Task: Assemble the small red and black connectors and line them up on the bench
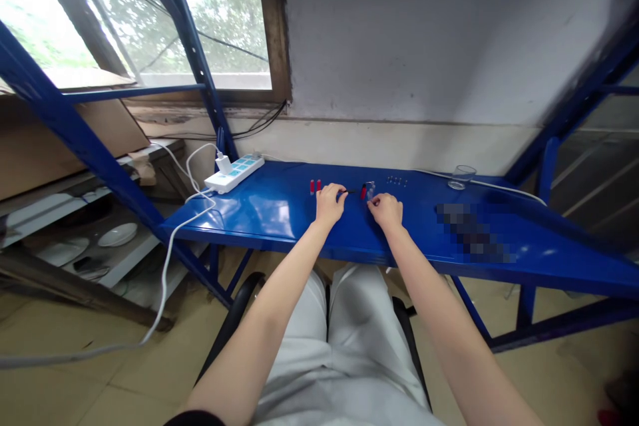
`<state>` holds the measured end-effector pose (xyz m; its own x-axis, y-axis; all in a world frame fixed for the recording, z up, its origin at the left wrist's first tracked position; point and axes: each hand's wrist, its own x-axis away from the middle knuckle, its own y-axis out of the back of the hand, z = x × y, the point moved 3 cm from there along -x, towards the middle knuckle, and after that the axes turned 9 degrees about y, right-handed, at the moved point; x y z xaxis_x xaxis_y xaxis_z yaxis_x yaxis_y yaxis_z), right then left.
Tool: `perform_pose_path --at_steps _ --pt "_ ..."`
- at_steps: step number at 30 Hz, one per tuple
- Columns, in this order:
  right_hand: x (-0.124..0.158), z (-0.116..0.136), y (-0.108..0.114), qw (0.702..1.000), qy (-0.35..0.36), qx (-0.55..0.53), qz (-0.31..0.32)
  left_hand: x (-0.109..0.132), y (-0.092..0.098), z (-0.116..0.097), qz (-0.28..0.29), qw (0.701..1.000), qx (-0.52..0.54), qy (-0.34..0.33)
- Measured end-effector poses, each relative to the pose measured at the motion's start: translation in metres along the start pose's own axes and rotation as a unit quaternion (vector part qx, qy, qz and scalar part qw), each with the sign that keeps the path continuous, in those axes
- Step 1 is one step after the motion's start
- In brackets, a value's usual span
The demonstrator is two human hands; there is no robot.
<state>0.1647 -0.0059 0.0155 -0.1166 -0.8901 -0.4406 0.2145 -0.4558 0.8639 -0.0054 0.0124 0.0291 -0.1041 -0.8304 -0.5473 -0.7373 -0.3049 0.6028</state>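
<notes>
Though fingers partly hide it, a thin black piece (pixel 345 193) looks pinched in the left hand (pixel 329 205), grip closed, above the blue metal table (pixel 259 210). The right hand (pixel 385 210) lies just beside a small clear part (pixel 370 190) and red piece (pixel 363 192); its grip cannot be made out. Two red pegs (pixel 314 186) stand left of both hands; a pixelated patch (pixel 474 233) hides the table's right side.

A pixelated patch (pixel 474 233) blurred part of the blue surface (pixel 259 213) at right. The dark studs (pixel 397 181) were too small to identify. The right hand (pixel 385 210) partly hid a clear piece (pixel 370 190), and the thin black item (pixel 344 193) at the left hand (pixel 329 205) was too small to tell. A red object (pixel 612 418) was cut off at the corner.
</notes>
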Motion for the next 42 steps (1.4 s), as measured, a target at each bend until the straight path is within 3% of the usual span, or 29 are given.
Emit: perform_pose_path --at_steps 4,8,16,25,30,37,42 --pt "0.002 0.016 0.005 0.995 0.087 0.044 -0.017 -0.002 0.002 0.0 -0.002 0.999 0.046 -0.005" --pt "0.003 0.022 0.003 0.99 0.128 0.057 -0.023 -0.002 0.001 -0.001 0.002 0.998 0.062 -0.008" --pt "0.003 0.018 0.0 0.992 0.107 0.064 -0.024 -0.002 0.001 0.0 -0.007 0.996 0.089 -0.007" --pt "0.005 0.024 0.003 0.989 0.129 0.072 -0.009 -0.002 0.001 -0.001 -0.006 0.996 0.083 -0.014" --pt "0.006 0.023 0.003 0.99 0.129 0.058 -0.022 0.003 0.003 -0.007 -0.008 0.996 0.064 -0.059" --pt "0.006 0.02 0.006 0.99 0.121 0.012 -0.067 0.01 -0.005 -0.015 0.08 0.987 -0.01 -0.135" --pt "0.006 0.016 0.005 0.986 0.132 -0.01 -0.103 0.01 -0.009 -0.014 0.092 0.984 -0.004 -0.15"
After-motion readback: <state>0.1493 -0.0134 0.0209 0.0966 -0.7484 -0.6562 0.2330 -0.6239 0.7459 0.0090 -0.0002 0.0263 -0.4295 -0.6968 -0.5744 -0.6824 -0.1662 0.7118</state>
